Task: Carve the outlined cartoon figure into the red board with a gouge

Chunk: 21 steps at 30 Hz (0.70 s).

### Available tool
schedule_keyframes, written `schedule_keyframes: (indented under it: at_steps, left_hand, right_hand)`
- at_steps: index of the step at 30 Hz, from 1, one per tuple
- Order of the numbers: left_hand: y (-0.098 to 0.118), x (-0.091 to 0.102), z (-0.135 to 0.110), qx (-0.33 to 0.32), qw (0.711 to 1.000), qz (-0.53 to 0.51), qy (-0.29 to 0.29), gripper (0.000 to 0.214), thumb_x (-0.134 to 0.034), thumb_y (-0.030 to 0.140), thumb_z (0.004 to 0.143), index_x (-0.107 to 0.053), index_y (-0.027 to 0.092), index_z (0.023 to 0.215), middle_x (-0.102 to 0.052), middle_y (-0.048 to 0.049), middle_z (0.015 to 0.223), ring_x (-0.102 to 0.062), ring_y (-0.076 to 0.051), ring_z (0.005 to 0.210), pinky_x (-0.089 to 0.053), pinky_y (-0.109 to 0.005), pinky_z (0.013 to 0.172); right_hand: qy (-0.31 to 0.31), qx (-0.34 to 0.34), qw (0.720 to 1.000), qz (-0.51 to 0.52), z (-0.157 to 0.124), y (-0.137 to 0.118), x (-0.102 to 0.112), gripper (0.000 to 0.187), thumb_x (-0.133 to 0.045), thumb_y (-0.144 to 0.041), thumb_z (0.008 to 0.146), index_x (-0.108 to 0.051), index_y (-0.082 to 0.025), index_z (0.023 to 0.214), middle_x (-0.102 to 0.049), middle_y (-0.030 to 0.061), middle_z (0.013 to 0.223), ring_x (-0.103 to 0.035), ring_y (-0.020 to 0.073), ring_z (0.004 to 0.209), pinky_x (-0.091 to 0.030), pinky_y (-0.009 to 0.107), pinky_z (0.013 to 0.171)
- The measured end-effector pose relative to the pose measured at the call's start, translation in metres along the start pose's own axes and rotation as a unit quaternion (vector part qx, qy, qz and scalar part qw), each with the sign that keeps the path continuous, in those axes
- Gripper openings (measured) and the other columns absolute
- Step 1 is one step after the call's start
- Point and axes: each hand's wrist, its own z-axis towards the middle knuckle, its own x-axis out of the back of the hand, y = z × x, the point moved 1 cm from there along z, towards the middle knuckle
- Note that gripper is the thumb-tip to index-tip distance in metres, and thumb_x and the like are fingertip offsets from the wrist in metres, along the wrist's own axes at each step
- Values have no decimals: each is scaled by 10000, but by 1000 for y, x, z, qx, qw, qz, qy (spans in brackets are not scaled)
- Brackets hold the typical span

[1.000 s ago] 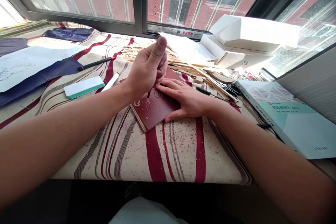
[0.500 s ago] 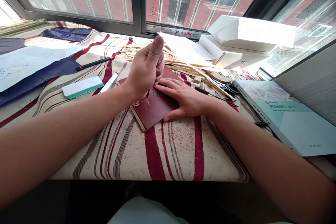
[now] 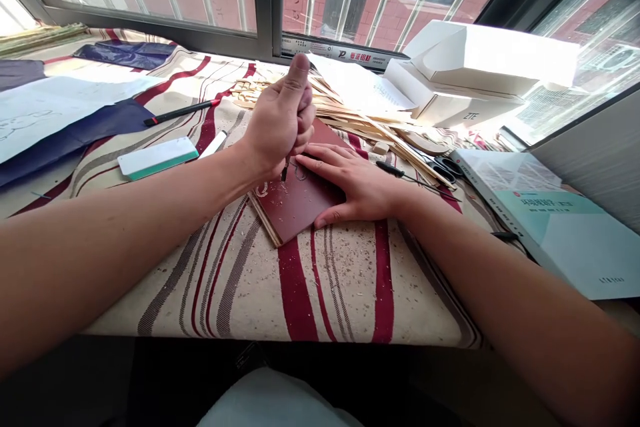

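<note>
The left hand (image 3: 277, 123) is fisted around a small carving tool (image 3: 285, 173), tip on a red wooden board (image 3: 295, 207); the open right hand (image 3: 355, 187) lies flat beside it.

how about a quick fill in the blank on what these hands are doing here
The ____ hand grips a small dark tool.
The other hand lies ____ on the reddish-brown board.
The white box is printed with the letters ____.

left, flat, ZTE
</note>
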Motion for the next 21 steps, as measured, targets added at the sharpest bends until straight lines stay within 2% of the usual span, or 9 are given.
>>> schedule_keyframes:
  at_steps: [4, 7, 9, 11, 13, 16, 18, 21]
  left_hand:
    - [-6, 1, -2, -76, 991, -7, 114, 596, -525, 602, 1075, -317, 230, 658, -253, 60, 487, -141, -86, 453, -105, -326, 439]
    - [-9, 1, -2, -95, 986, -13, 133, 552, -505, 542, 1100, -312, 233, 686, -242, 54, 507, -153, -103, 498, -130, -330, 474]
    - [-9, 1, -1, -83, 989, -21, 125, 565, -536, 573, 1078, -313, 237, 682, -236, 57, 505, -145, -98, 485, -119, -324, 464]
    - [-7, 3, 1, -54, 994, -23, 91, 597, -574, 633, 1038, -324, 242, 662, -241, 65, 494, -128, -80, 438, -91, -310, 432]
    - [-3, 4, 3, -7, 999, -24, 20, 616, -600, 665, 1010, -342, 239, 648, -243, 75, 486, -135, -56, 388, -67, -276, 399]
    - [1, 8, 6, 60, 995, -30, -70, 589, -554, 629, 1047, -363, 229, 659, -229, 88, 480, -155, -40, 345, -48, -224, 375]
    - [3, 9, 6, 69, 994, -30, -80, 579, -501, 604, 1077, -356, 228, 662, -220, 90, 474, -142, -43, 337, -36, -221, 368]
    - [1, 5, 2, 18, 999, -22, -28, 597, -505, 612, 1074, -342, 228, 647, -230, 83, 483, -140, -49, 356, -57, -238, 377]
  right_hand:
    - [-4, -6, 1000, -1, 0, -2, 1, 1191, -590, -897, 837, -312, -140, 1714, -231, 222, 1793, -226, 434, 1659, -196, 684, 1332]
    - [-7, -9, 1000, -7, 0, -2, 0, 1201, -597, -890, 838, -313, -116, 1711, -231, 230, 1791, -229, 436, 1658, -192, 672, 1337]
    - [-5, -6, 1000, -7, 0, -1, -1, 1205, -593, -892, 839, -316, -107, 1709, -235, 234, 1789, -234, 437, 1655, -193, 664, 1339]
    - [1, 0, 1000, -2, -1, 0, -1, 1193, -593, -894, 838, -319, -130, 1712, -244, 227, 1788, -241, 436, 1653, -200, 668, 1335]
    - [10, 6, 1000, 8, -1, 1, -2, 1181, -612, -892, 826, -326, -166, 1714, -263, 219, 1784, -248, 451, 1645, -208, 697, 1321]
    - [16, 8, 1000, 17, 0, 1, -2, 1164, -643, -876, 819, -340, -192, 1711, -286, 213, 1776, -260, 482, 1629, -219, 748, 1295]
    - [14, 6, 1000, 14, 0, 0, -1, 1164, -641, -870, 827, -343, -171, 1708, -290, 219, 1774, -265, 483, 1626, -225, 745, 1295]
    - [6, 1, 1000, 10, 1, -1, 0, 1181, -635, -874, 828, -340, -141, 1706, -280, 229, 1776, -260, 462, 1637, -224, 707, 1314]
